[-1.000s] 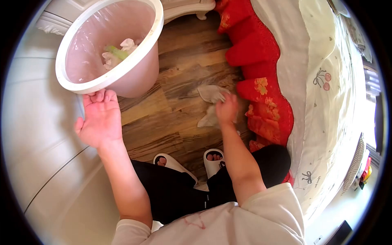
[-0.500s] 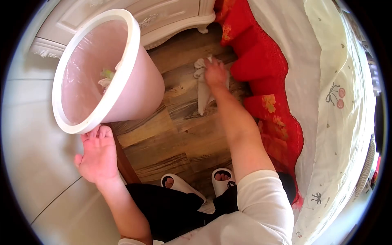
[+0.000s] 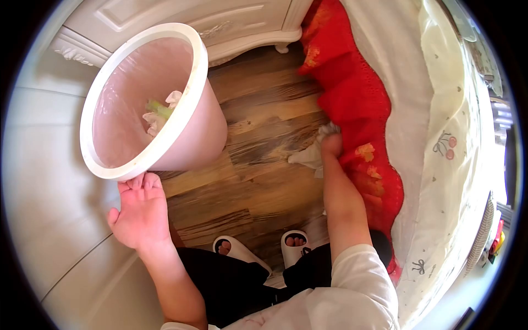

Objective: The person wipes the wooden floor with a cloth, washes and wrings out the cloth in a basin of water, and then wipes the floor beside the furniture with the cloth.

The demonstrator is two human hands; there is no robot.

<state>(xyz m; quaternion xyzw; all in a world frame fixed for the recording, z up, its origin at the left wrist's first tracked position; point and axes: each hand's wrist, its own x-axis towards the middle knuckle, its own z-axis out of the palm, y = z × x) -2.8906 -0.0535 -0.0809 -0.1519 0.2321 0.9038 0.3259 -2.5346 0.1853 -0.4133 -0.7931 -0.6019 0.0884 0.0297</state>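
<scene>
My left hand (image 3: pixel 142 212), palm up, has its fingertips hooked at the lower white rim of a pink trash bin (image 3: pixel 206 129). The bin is tilted with its mouth toward me; crumpled tissue (image 3: pixel 155 122) and something green lie inside its clear liner. On the floor at the edge of a red bed skirt (image 3: pixel 357 104), my right hand (image 3: pixel 331 146) presses a pale cloth (image 3: pixel 308 157). Its fingers are partly hidden by the skirt's hem, and part of the cloth trails out to the left.
Wood-look floor (image 3: pixel 264 104) lies between the bin and the bed. A white carved cabinet (image 3: pixel 247 27) stands at the back. White bedding (image 3: pixel 423 181) hangs at the right. My feet in white slippers (image 3: pixel 242 256) are near the bottom.
My right hand has moved the cloth toward me and to the right, up to the red skirt. The bin, still at my left hand, sits slightly farther right in view.
</scene>
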